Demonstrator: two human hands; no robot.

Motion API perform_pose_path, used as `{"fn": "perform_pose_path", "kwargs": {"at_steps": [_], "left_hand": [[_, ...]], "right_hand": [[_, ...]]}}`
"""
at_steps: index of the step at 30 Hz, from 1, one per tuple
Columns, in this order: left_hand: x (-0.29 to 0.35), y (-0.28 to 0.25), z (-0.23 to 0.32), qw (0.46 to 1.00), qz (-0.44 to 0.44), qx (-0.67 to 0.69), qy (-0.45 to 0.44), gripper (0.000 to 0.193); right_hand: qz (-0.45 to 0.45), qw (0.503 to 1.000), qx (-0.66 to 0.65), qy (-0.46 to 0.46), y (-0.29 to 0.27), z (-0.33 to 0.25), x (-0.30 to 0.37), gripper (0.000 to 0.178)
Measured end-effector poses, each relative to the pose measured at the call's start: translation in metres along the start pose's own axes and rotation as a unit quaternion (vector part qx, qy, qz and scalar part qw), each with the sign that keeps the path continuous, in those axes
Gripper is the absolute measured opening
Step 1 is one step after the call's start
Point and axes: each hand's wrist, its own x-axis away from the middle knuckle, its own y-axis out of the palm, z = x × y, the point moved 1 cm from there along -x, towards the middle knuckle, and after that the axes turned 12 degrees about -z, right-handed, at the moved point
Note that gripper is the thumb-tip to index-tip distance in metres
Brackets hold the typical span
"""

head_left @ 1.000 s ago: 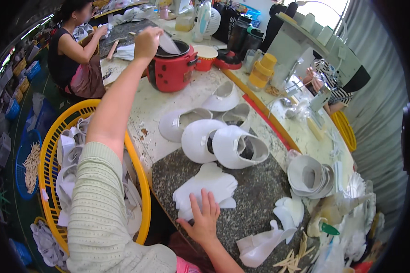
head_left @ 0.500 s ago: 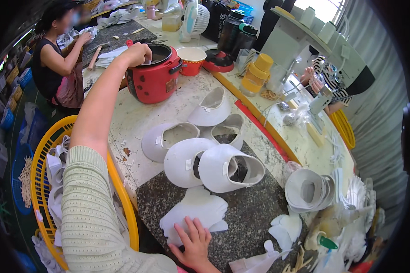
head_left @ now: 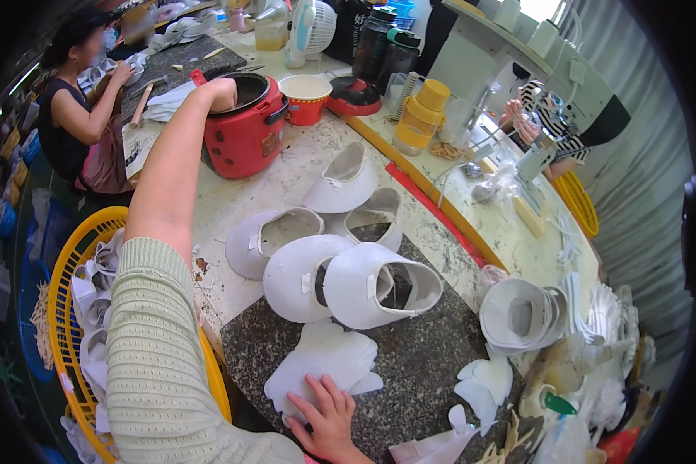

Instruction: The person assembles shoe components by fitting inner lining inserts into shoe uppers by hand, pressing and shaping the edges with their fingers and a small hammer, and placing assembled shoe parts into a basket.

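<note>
My left hand [head_left: 223, 93] is at the left rim of a red pot [head_left: 243, 147], its fingers curled down toward the inside. What those fingers hold, if anything, is hidden. On a dark speckled stone slab [head_left: 417, 363], my right hand [head_left: 329, 414] lies with fingers spread over a small stack of flat white cut pieces [head_left: 325, 356], pressing on its near edge. Just beyond that stack sit several curved white shoe uppers, the closest being one upper [head_left: 363, 286] that overlaps another [head_left: 298, 282].
Left of me stands a yellow basket [head_left: 62, 309] full of white pieces. A red paper tub [head_left: 305, 108], a black-and-red lid [head_left: 353, 97] and a yellow-capped bottle [head_left: 423, 116] are behind. Nested white uppers [head_left: 518, 317] lie right. A co-worker [head_left: 77, 116] sits at far left.
The view has shifted slightly, so things on the table appear further left. My left hand stays at the pot, its fingers a little less visible. My right hand remains on the white pieces.
</note>
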Motion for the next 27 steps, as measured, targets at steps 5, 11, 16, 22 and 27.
{"fn": "perform_pose_path", "kwargs": {"at_steps": [5,11,16,22,27], "left_hand": [[0.0,0.008,-0.025,0.993,0.053,0.091,0.053,0.018],[0.034,0.042,-0.076,0.83,0.3,0.47,0.019,0.022],[0.083,0.087,-0.084,0.475,0.322,0.819,-0.005,0.024],[0.155,0.047,-0.023,0.498,0.373,0.757,0.2,0.015],[0.293,0.03,0.199,0.618,0.224,0.67,0.345,0.017]], "right_hand": [[0.014,1.0,-0.007,-0.027,0.002,0.004,0.003,0.05],[0.032,0.998,0.028,-0.039,0.005,0.001,0.006,0.053],[0.059,0.993,0.101,-0.007,0.015,-0.004,0.007,0.057],[0.19,0.976,0.072,-0.075,-0.018,-0.021,0.029,0.058],[0.347,0.928,-0.079,-0.113,-0.113,-0.017,0.06,0.065]]}}
